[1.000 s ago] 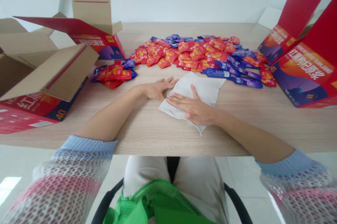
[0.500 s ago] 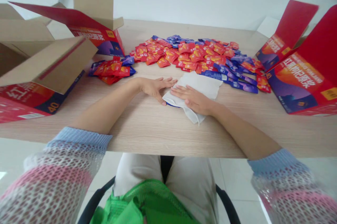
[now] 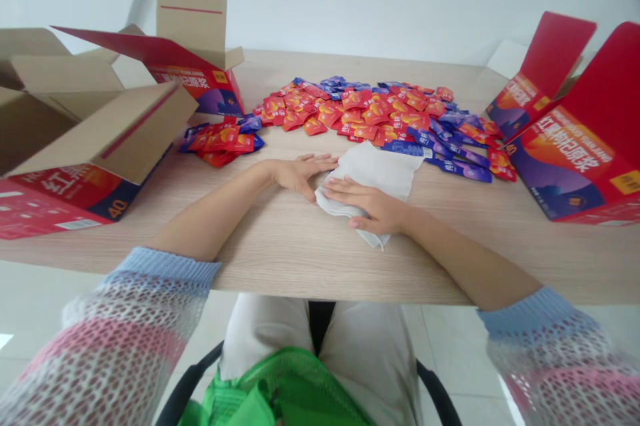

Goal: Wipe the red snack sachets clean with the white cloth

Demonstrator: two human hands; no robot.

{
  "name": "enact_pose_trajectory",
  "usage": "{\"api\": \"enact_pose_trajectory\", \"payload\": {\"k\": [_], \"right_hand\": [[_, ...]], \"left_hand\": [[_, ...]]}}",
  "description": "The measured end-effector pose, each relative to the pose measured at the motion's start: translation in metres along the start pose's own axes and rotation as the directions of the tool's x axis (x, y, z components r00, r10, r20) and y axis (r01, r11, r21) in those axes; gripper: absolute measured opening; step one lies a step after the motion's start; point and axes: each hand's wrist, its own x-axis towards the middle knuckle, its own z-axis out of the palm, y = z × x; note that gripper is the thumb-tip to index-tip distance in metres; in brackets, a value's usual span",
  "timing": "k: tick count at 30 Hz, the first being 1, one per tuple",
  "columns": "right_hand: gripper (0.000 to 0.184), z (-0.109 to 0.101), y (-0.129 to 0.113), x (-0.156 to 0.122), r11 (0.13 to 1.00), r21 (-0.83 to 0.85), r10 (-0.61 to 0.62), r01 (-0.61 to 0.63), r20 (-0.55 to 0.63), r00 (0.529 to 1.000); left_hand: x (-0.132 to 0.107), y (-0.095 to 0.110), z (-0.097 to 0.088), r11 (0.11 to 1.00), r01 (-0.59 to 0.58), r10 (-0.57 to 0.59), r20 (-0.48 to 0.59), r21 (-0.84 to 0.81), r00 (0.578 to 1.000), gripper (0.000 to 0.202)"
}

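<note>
My right hand (image 3: 373, 203) lies flat on a white cloth (image 3: 383, 169), fingers stretched toward the left and pressing it down. The cloth is spread over the table with its lower end rumpled. Close to the cloth's left edge, my left hand (image 3: 297, 176) rests on the table with fingers extended and thumb apart. A sliver of blue shows between the two hands at the cloth's edge; the rest of it is hidden. Just beyond the cloth is a wide heap of red sachets (image 3: 373, 113), with blue sachets (image 3: 460, 169) among them and at its right side.
A smaller pile of sachets (image 3: 223, 141) lies left of my left forearm. Open red cartons stand on both sides: a near-left carton (image 3: 75, 189), a far-left carton (image 3: 220, 89), a near-right carton (image 3: 570, 153) and a far-right carton (image 3: 520, 96). The table's front edge (image 3: 320, 296) runs before my lap.
The cloth's left edge has folded over, covering most of the blue strip that showed beneath it. My right hand has shifted slightly with the cloth. The whole view has tilted a little.
</note>
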Motion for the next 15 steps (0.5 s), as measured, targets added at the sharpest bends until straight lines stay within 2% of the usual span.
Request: {"api": "enact_pose_trajectory", "payload": {"k": [4,8,15], "right_hand": [[0.074,0.001,-0.007,0.003,0.999,0.045,-0.021,0.020,0.025,0.999],[0.066,-0.002,-0.008,0.004,1.000,0.019,0.014,-0.015,0.044,0.999],[0.058,-0.004,0.012,0.000,0.996,-0.028,0.084,-0.084,-0.021,0.996]], "left_hand": [[0.001,-0.004,0.000,1.000,-0.003,0.002,0.032,0.021,0.999,0.117],[0.003,-0.009,0.001,1.000,-0.018,0.018,0.028,0.015,0.999,0.115],[0.004,-0.006,0.000,0.999,-0.032,0.030,0.048,0.036,0.998,0.115]]}}
